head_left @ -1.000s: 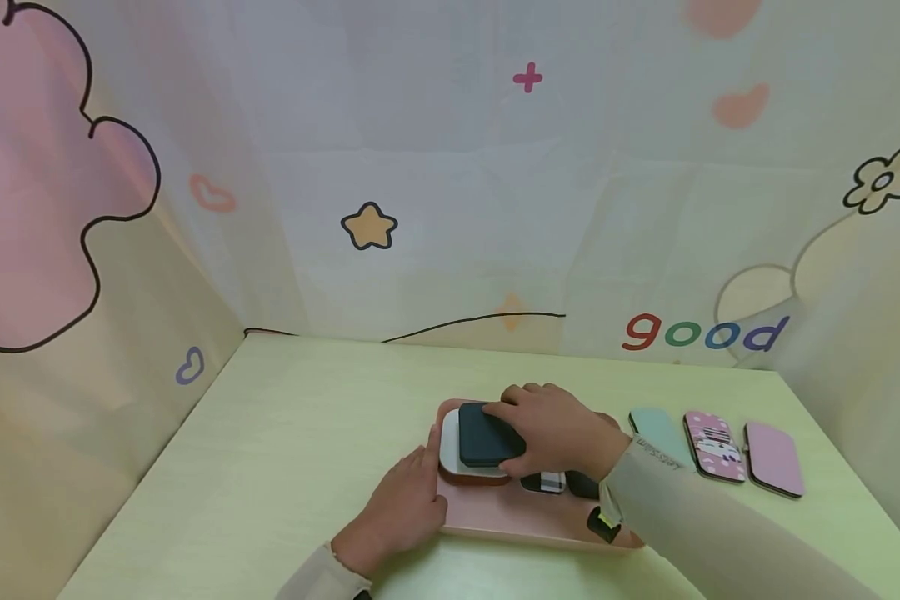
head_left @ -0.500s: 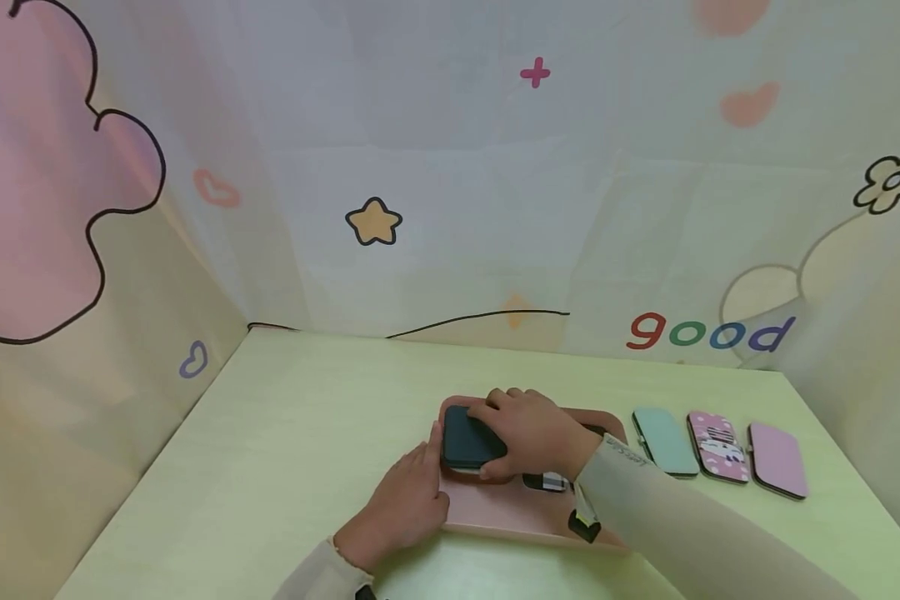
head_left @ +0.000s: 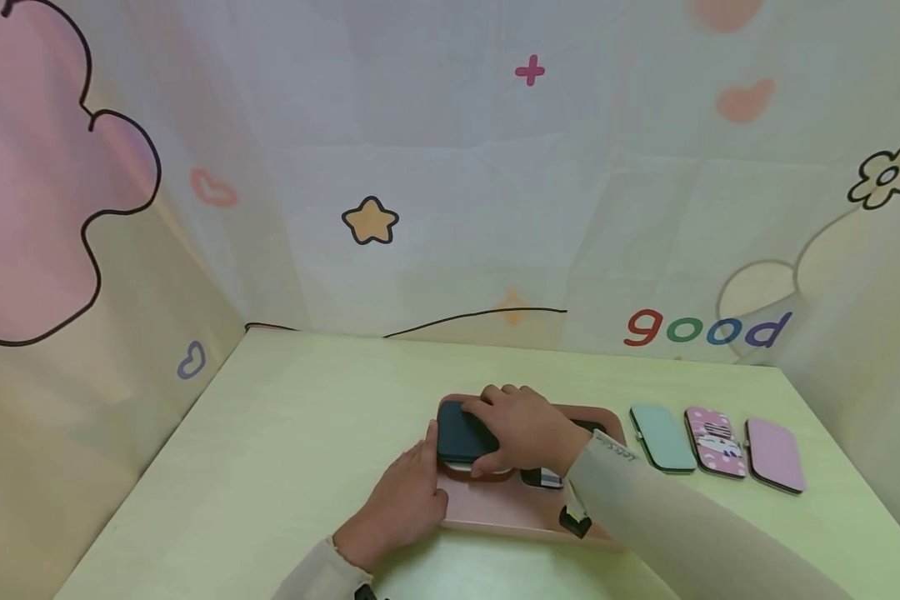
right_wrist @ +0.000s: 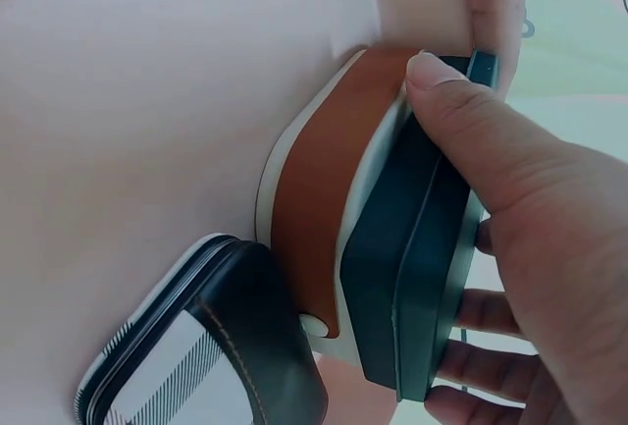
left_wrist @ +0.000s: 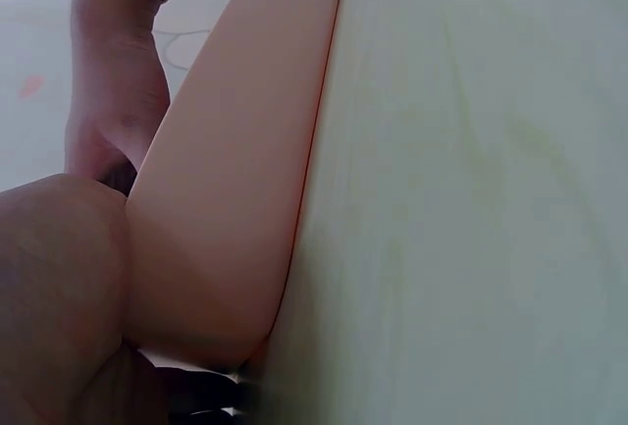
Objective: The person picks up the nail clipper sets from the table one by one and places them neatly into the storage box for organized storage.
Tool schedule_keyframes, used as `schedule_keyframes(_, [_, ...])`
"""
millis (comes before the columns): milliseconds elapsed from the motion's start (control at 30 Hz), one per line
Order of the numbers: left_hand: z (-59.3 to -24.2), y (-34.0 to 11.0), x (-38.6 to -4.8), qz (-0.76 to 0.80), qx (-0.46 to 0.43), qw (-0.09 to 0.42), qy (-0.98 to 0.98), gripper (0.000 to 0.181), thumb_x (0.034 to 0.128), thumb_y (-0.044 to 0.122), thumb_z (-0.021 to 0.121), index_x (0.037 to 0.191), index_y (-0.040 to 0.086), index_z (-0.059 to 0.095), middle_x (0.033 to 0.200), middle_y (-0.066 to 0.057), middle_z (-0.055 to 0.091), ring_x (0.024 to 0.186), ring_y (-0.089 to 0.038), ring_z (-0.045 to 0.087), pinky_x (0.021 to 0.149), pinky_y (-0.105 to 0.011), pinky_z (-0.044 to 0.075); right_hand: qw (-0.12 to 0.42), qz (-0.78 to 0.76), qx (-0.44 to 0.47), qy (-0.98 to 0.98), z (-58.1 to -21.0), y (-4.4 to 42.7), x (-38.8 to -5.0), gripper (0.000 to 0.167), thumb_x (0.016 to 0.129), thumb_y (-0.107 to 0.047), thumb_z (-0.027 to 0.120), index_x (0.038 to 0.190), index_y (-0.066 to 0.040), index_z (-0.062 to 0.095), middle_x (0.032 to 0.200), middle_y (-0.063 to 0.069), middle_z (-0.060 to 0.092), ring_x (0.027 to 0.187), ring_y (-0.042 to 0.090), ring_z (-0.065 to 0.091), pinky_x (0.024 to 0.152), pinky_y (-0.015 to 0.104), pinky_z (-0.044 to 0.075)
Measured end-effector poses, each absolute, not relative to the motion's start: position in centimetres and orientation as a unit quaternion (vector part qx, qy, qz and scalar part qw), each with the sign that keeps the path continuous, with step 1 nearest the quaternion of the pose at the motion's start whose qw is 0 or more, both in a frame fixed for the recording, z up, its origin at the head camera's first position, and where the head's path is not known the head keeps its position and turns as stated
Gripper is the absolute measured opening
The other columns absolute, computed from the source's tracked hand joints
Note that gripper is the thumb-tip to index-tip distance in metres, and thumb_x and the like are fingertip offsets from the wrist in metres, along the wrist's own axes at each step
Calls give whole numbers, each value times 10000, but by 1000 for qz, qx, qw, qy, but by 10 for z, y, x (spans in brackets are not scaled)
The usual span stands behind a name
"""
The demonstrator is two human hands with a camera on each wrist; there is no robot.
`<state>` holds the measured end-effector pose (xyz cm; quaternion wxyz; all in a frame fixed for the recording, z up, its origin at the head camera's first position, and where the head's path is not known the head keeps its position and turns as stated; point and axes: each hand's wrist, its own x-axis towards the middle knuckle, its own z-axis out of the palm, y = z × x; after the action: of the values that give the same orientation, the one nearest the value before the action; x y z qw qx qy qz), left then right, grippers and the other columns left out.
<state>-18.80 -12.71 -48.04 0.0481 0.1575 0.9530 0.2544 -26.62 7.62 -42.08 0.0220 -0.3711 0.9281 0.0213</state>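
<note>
My right hand (head_left: 525,429) grips a dark teal case (head_left: 461,435) over the left end of a pink tray (head_left: 495,510). In the right wrist view its thumb lies along one side of the case, fingers at the other. Directly beneath is a white case with a brown band (right_wrist: 319,189). A black-and-white zip case (right_wrist: 186,376) with checked stripes lies beside it in the tray. My left hand (head_left: 401,504) rests against the tray's left wall, its fingers stretched along it; the left wrist view shows this hand close to the wall, fingertips hidden.
Right of the tray lie three flat clasp cases in a row: mint green (head_left: 663,439), patterned pink (head_left: 716,443) and plain pink (head_left: 774,456). Another dark item (head_left: 591,426) shows partly behind my right wrist. A printed cloth (head_left: 450,167) surrounds the pale green table (head_left: 270,467).
My right hand has moved left with the teal case, which now covers most of the white case. The left hand keeps its place at the tray wall.
</note>
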Motion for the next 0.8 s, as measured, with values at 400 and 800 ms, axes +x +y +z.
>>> schedule_keyframes(400, [-482, -128, -188, 252, 158, 47, 953, 828, 927, 183, 498, 1591, -31, 51, 1579, -217, 353, 1453, -373, 363, 1161, -517, 334, 32, 27, -355, 934, -419, 73, -265, 919, 771, -750, 670, 1486, -208, 472, 1308, 69, 580, 1042, 232, 585, 933, 431, 494])
schedule_keyframes(800, [-481, -128, -188, 260, 157, 50, 951, 844, 919, 196, 505, 1591, -30, 47, 1590, -212, 331, 1462, -361, 354, 1172, -515, 317, 47, 4, -368, 929, -418, 82, -264, 1005, 763, -732, 694, 1552, -209, 356, 1320, 63, 555, 1072, 226, 559, 952, 413, 480])
